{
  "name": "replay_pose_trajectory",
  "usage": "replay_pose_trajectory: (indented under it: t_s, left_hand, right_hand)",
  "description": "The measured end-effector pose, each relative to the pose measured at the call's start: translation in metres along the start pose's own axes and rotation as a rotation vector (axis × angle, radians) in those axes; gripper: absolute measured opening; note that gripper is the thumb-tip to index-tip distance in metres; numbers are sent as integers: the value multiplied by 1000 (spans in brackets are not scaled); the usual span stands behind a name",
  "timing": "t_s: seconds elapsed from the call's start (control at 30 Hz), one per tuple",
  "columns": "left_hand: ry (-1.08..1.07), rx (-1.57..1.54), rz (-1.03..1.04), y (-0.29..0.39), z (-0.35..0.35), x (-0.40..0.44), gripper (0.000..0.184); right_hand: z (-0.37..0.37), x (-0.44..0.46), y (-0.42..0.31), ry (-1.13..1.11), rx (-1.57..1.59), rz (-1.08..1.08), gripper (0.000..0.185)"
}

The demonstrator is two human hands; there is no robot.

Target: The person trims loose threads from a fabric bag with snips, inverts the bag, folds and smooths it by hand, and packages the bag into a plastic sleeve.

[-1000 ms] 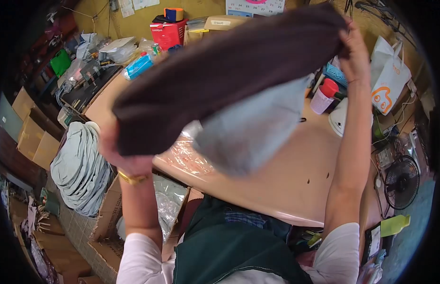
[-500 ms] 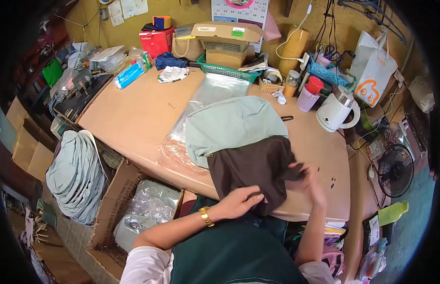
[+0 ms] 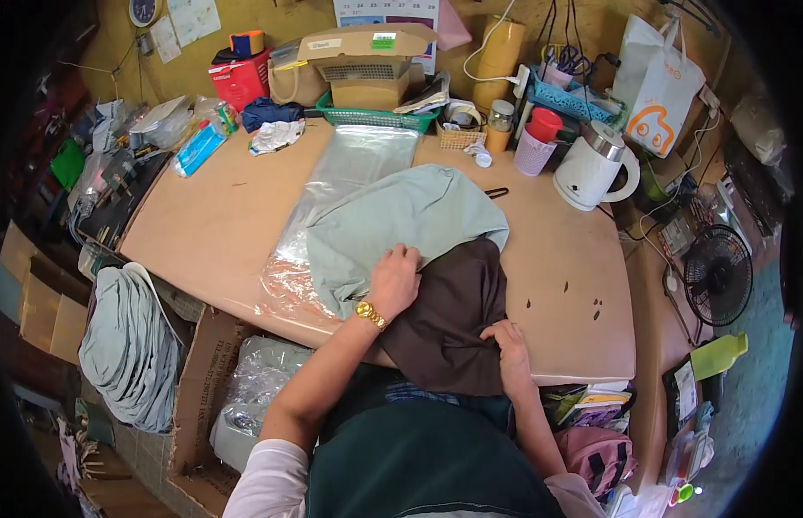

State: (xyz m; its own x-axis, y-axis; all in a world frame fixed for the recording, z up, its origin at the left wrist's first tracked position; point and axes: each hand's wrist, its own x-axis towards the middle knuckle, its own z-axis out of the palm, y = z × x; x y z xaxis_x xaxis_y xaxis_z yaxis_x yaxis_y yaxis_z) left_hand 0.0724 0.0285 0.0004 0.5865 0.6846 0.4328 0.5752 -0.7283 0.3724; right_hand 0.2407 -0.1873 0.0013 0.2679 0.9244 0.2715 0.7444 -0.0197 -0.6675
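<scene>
A fabric piece lies on the table [image 3: 574, 259], with a pale green part [image 3: 410, 207] at the back and a dark brown part [image 3: 445, 319] nearer my body. My left hand [image 3: 395, 281], wearing a gold watch, rests where the two colours meet, its fingers bent and pressed on the cloth. At the right edge of the brown part, my right hand [image 3: 507, 345] pinches the fabric between thumb and fingers. Clear plastic bags [image 3: 358, 164] lie partly under the green part.
A green pile of cloth [image 3: 129, 345] stands at the left, beside a cardboard box [image 3: 203, 380] holding plastic-wrapped items. A white kettle [image 3: 584, 173], pink cup [image 3: 533, 154] and green basket [image 3: 376, 118] line the table's back. A black fan [image 3: 717, 274] stands at the right.
The fabric, first held up and stretched between both hands, now lies on the table. Since half a second ago my left hand has moved up to the colour seam, and my right hand has moved lower.
</scene>
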Motion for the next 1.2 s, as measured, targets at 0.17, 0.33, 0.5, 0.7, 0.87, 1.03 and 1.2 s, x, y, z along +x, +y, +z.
replay_pose_trajectory:
  t_s: [0.17,0.33,0.5,0.7,0.87,1.03,1.2]
  left_hand:
    - [-125,37,-7,-13,14,5,22]
    - [-245,91,86,-27,4,19,15]
    - [-328,207,-7,-16,-3,17,15]
    - [-733,195,88,16,-42,-1,18]
    - [-502,-171,99,10,-24,6,17]
    - [-169,-392,-41,39,27,28,17]
    - [-140,-458,-94,33,55,21,18]
  right_hand:
    - [4,3,-6,165,32,-76,23]
    - [1,1,-1,-21,-86,-66,24]
    - [-5,-6,-9,-80,-94,-94,20]
    - [-31,-18,-18,-323,-69,-105,22]
    - [-33,-18,-14,-366,-100,-108,25]
    - [-33,-17,-11,-430,-92,-75,35]
    - [-36,-16,-11,-444,-72,-54,35]
